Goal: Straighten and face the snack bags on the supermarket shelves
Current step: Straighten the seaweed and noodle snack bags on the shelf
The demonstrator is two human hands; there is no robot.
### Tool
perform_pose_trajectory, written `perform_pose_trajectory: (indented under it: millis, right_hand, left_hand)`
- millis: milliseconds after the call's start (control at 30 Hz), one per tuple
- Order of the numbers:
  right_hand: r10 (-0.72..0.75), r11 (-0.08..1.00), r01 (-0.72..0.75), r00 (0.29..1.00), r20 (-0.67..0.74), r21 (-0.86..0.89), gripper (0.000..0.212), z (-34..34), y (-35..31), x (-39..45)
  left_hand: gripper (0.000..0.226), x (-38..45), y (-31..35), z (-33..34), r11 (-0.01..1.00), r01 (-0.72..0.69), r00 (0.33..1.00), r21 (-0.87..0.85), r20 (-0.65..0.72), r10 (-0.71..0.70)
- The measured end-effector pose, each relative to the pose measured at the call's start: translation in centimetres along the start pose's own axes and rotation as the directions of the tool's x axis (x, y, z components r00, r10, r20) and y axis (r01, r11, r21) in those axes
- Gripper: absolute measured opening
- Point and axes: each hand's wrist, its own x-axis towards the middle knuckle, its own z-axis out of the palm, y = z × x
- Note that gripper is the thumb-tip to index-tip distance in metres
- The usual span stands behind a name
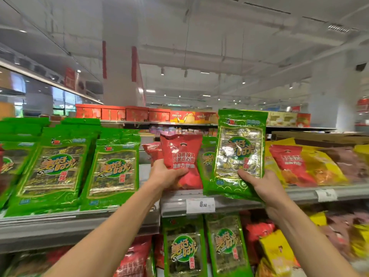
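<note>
Your left hand (pixel 166 174) is gripping a red snack bag (pixel 182 156) at frame center, fingers curled round its lower edge. Your right hand (pixel 259 184) is pinching a green seaweed bag (pixel 240 148) center-right, thumb on front, above the shelf edge (pixel 235 204).

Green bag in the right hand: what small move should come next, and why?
Probably set the green bag down upright among the green bags to the left. The right hand holds it lifted off the shelf, printed side out, while the left hand grips a red bag in the gap where red and green bags are mixed.
</note>
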Motion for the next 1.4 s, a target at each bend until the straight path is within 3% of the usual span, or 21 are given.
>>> perform_pose_trajectory:
  millis: [133,400,500,600,667,767,867,967,1033,1100,1300,1400]
  right_hand:
    - [0.000,1.000,0.000,1.000,0.003,0.013,0.027,-0.5,0.9,-0.5]
    - [-0.010,1.000,0.008,0.997,0.077,0.027,0.024,2.1,-0.2,-1.8]
    - [-0.044,0.999,0.041,0.993,0.114,0.028,0.023,4.4,-1.1,-2.7]
    - [-0.050,0.998,0.042,0.987,0.155,0.056,0.047,8.3,-2.4,-3.7]
    - [-0.040,0.997,0.026,0.982,0.184,0.077,0.057,11.4,-3.1,-4.5]
    - [-0.059,0.994,0.035,0.970,0.235,0.104,0.036,16.3,-3.9,-6.0]
    - [-0.027,0.997,0.006,0.955,0.296,0.074,0.046,21.4,-4.8,-8.0]
    - [-0.055,0.997,0.032,0.931,0.362,0.069,0.032,26.3,-5.3,-9.6]
    - [-0.033,0.999,0.030,0.919,0.393,0.012,0.055,29.6,-5.9,-10.9]
    - [-0.019,0.998,0.039,0.906,0.422,-0.040,0.079,32.7,-6.4,-12.0]
    - [0.094,0.990,-0.029,0.856,0.509,-0.135,0.088,39.0,-7.0,-14.3]
    - [0.159,0.960,0.002,0.819,0.551,-0.279,0.091,40.2,-6.2,-14.6]
  left_hand:
    - [0.046,0.1,-0.8,0.6,0.997,0.037,0.999,0.065,0.012,-0.037]
    - [0.046,-1.4,-0.1,-0.8,0.982,-0.024,0.998,0.187,0.068,0.011]
    - [0.044,-3.1,0.2,-3.2,0.914,-0.166,0.982,0.370,-0.022,0.187]
    - [0.031,-5.8,-0.1,-7.4,0.771,-0.362,0.893,0.525,-0.042,0.448]
    - [0.024,-7.7,-0.8,-11.0,0.675,-0.415,0.838,0.610,-0.033,0.545]
    - [0.021,-10.3,-2.4,-16.9,0.534,-0.368,0.795,0.761,-0.041,0.605]
    - [0.024,-12.7,-4.1,-22.5,0.408,-0.245,0.804,0.879,-0.052,0.593]
    - [0.025,-14.4,-5.4,-26.9,0.263,-0.140,0.806,0.955,-0.045,0.590]
    - [0.023,-14.9,-5.8,-28.9,0.194,-0.096,0.819,0.976,-0.034,0.573]
    - [0.022,-15.0,-6.0,-30.3,0.162,-0.086,0.830,0.983,-0.019,0.557]
    - [0.017,-15.1,-6.2,-31.7,0.165,-0.158,0.820,0.974,0.037,0.571]
    - [0.020,-15.2,-6.4,-32.1,0.189,-0.212,0.803,0.959,0.061,0.593]
